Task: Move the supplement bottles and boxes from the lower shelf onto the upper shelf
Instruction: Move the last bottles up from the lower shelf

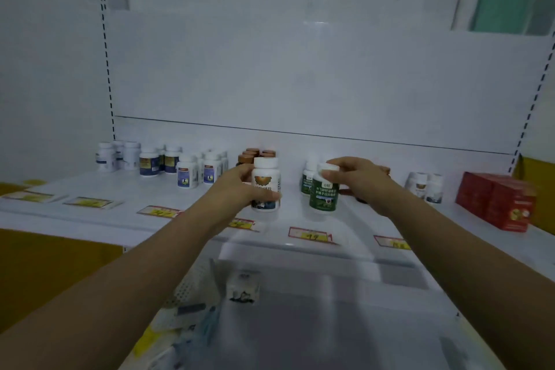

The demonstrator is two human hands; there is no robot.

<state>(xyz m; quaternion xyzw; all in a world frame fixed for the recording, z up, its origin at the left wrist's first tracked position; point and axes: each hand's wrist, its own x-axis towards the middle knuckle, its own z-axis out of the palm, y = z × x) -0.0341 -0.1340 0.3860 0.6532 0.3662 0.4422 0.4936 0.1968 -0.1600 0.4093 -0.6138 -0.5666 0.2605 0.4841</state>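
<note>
Forearms run from my lower corners up toward the white bottle [265, 186], which I take as the reference mark. Nearest me, below that bottle, the lower shelf [192, 288] is blurred; I make out one small white box [242, 290] on it and little else. Next up, price tags [309, 234] line the front edge of the upper shelf [300, 218], just below the white bottle.

The left hand [240, 182] wraps the white bottle from its left side, fingers and thumb curled round the body. The bottle is upright over the front half of the upper shelf; I cannot tell whether its base touches the shelf. Just right of it, and apart, a green bottle [325, 192] stands upright. The right hand [357, 180] grasps it at the white cap, from above and from the right. A second green bottle [307, 180] sits close behind that one, between it and the white bottle.

Directly behind the white bottle is a cluster of brown-capped bottles [255, 155]. Left of it, rows of blue-labelled white bottles [186, 174] run toward the shelf end. Well to its right stand two white bottles [425, 186], then red boxes [498, 201] at the far right. Behind everything is a white back panel [300, 69].
</note>
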